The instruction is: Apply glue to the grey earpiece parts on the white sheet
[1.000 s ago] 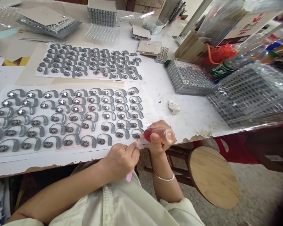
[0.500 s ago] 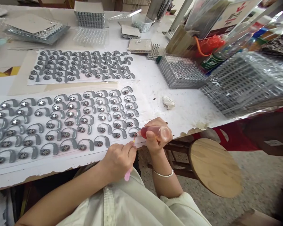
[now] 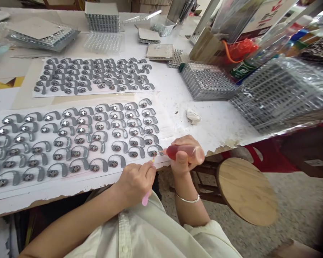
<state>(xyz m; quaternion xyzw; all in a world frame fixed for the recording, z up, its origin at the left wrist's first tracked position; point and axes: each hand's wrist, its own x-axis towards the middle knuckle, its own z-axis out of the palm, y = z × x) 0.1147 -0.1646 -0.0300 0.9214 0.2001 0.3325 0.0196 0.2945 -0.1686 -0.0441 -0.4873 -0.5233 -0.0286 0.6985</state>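
My left hand [image 3: 137,181] is closed around a slim pink-handled tool [image 3: 145,199]. Its yellow and reddish tip points at the round end of a grey hook-shaped piece [image 3: 153,153] at the front right of the lower rows; whether it touches cannot be told. In my right hand [image 3: 183,161] lies a small squeeze bottle [image 3: 174,152] of reddish liquid, tilted on its side, with its narrow nozzle pointing left just beside that piece. Several similar grey pieces with shiny round ends lie in rows on a white sheet [image 3: 83,179].
Another sheet [image 3: 70,94] of such pieces lies farther back. Clear trays [image 3: 204,82] and wrapped stacks [image 3: 282,93] stand at the right. A crumpled white tissue [image 3: 193,116] lies near my right hand. A round wooden stool [image 3: 247,190] stands beyond the table's edge.
My right hand has drawn the bottle a little to the right, so the nozzle sits farther from the piece's round end. My left hand has barely moved.
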